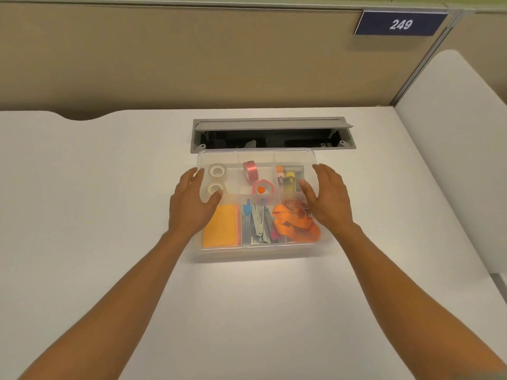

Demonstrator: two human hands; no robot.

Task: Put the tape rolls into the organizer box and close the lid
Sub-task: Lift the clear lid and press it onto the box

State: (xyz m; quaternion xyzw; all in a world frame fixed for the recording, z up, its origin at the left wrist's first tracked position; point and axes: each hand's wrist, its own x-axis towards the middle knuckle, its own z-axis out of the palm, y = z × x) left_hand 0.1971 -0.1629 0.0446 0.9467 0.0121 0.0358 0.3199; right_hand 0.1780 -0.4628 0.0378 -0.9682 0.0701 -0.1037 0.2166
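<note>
A clear plastic organizer box [255, 249] stands on the white desk in the middle of the view. Under the clear lid [255, 156], the box's far compartments hold two clear tape rolls [217, 171], an upright pink tape roll [249, 171] and a pink roll with an orange centre [262, 188]. The lid lies over the far half of the box, slightly raised at its near edge. My left hand [190, 207] grips the lid's left edge and my right hand [330, 200] grips its right edge, thumbs on top.
The near compartments hold orange sticky notes [220, 229], a stapler with pens [256, 223] and an orange strap [296, 223]. An open grey cable tray [271, 135] is set into the desk just behind the box. A partition wall rises behind it, and a second desk [452, 133] adjoins on the right.
</note>
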